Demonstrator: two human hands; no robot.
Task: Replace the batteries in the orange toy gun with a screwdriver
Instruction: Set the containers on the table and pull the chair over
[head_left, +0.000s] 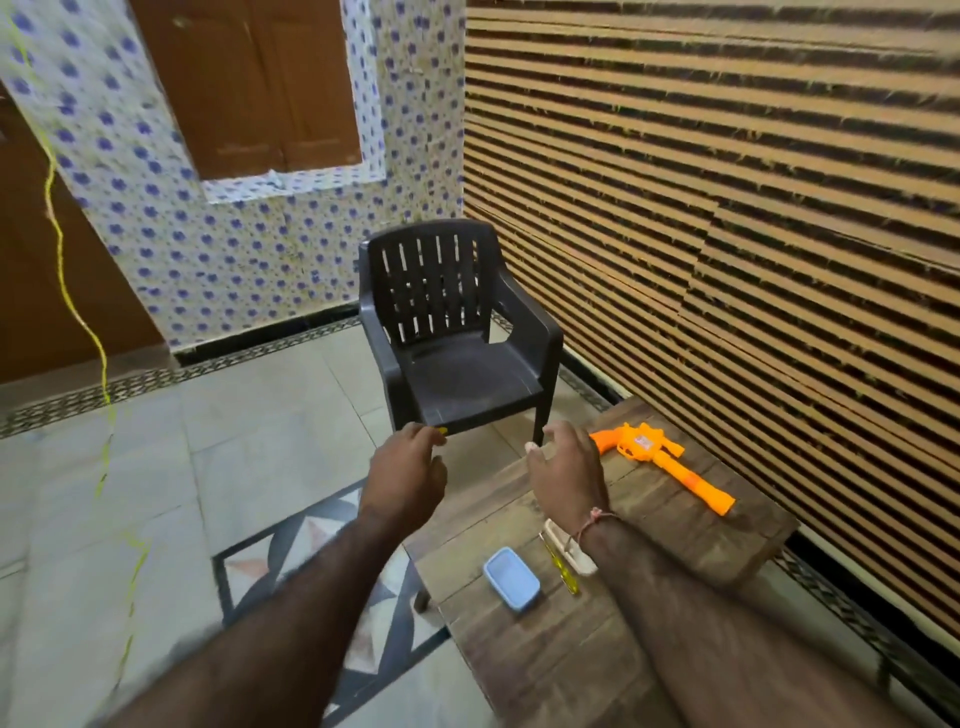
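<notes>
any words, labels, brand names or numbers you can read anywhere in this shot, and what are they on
No text can be read in this view.
Orange toy gun: a small pale sticker with red marks on its body, too small and blurred to read.
Blue box on the wooden table: no print visible.
Yellow-handled screwdriver: no marking legible.
Dark plastic chair: no label visible.

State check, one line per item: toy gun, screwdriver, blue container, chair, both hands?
orange toy gun: lying flat on the wooden table, untouched.
screwdriver: lying on the table, partly under the right forearm.
blue container: on the table; contents not visible.
chair: upright, unoccupied.
left hand: fingers curled, pinching something small and yellow.
right hand: open, above the table.
</notes>
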